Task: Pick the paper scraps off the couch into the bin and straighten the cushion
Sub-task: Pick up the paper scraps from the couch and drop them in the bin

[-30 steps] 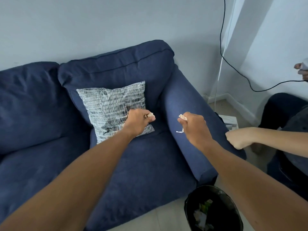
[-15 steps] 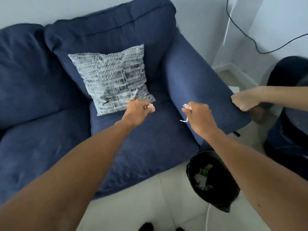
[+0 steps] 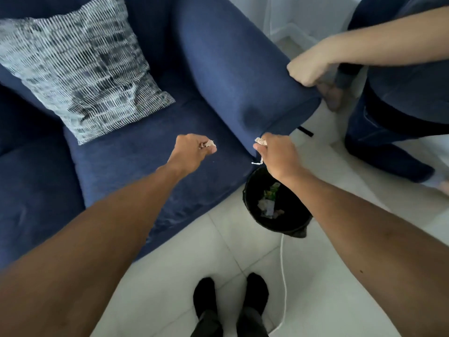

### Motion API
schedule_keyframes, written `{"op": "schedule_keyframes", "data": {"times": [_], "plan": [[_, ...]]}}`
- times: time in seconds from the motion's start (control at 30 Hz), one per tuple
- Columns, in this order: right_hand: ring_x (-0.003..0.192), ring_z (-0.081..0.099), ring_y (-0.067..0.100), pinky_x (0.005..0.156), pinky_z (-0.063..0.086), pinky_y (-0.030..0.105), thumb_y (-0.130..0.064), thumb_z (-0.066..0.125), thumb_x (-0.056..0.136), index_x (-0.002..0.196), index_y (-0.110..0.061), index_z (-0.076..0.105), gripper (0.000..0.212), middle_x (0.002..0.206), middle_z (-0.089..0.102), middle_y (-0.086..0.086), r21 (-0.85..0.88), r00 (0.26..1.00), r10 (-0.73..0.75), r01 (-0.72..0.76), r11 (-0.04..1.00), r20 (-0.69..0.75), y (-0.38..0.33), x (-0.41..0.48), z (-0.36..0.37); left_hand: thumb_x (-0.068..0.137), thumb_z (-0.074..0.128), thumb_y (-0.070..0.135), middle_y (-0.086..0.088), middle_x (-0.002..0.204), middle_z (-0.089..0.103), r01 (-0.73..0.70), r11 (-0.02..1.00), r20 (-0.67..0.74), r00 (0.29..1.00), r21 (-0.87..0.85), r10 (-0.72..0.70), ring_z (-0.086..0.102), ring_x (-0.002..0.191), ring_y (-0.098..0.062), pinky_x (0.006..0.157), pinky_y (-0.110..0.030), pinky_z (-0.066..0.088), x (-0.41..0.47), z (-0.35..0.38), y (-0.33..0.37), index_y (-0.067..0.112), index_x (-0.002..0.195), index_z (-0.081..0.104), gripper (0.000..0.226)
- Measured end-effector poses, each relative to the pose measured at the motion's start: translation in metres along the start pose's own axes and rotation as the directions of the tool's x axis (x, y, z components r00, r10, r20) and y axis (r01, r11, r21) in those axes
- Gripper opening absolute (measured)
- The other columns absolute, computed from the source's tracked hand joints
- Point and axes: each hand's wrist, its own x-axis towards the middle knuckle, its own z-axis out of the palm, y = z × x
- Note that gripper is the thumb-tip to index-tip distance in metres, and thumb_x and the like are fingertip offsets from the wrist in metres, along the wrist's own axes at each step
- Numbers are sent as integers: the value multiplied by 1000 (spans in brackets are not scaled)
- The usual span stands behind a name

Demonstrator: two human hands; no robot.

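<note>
Both hands have stuff in them: left hand (image 3: 192,152) fingers are pinched on a small crumpled paper scrap (image 3: 209,143) over the navy fabric couch (image 3: 136,164) seat, right hand (image 3: 277,154) grips another pale scrap (image 3: 260,141) just above the round black bin (image 3: 250,203) on the floor. The black-and-white patterned cushion (image 3: 82,69) leans tilted against the backrest.

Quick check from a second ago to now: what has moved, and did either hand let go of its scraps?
The view tipped down and pulled back; both hands drew off the seat toward the bin. The right hand now sits at the bin's far rim, the left hand over the seat's front. Nothing released: each hand still pinches its paper scrap. The cushion still leans askew, and the bystander's hand stays on the armrest.
</note>
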Motion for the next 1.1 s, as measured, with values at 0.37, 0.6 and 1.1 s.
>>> {"op": "schedule_keyframes", "data": {"times": [0.37, 0.6, 1.1], "plan": [[83, 64, 40, 64, 36, 32, -34, 58, 98, 100, -5, 64, 30, 91, 68, 20, -2, 988, 151, -151, 989, -31, 108, -52, 20, 93, 69, 23, -15, 89, 73, -59, 996, 186, 981, 60, 47, 58, 68, -13, 71, -34, 56, 8, 119, 22, 9, 83, 74, 18], [83, 62, 38, 67, 43, 34, -29, 60, 98, 103, -2, 63, 28, 86, 61, 15, 13, 982, 189, -189, 982, -4, 151, -74, 38, 91, 72, 26, -13, 91, 73, -84, 991, 255, 965, 101, 56, 65, 77, -17, 72, -31, 54, 5, 172, 22, 7, 96, 76, 21], [107, 64, 38, 83, 53, 45, -58, 55, 93, 143, -20, 44, 64, 114, 70, 10, -82, 970, 236, -231, 970, 54, 170, -69, 49, 91, 72, 27, -13, 96, 73, -52, 993, 268, 963, 105, 22, 69, 87, -22, 77, -29, 54, 15, 190, 21, 6, 98, 76, 22]]}}
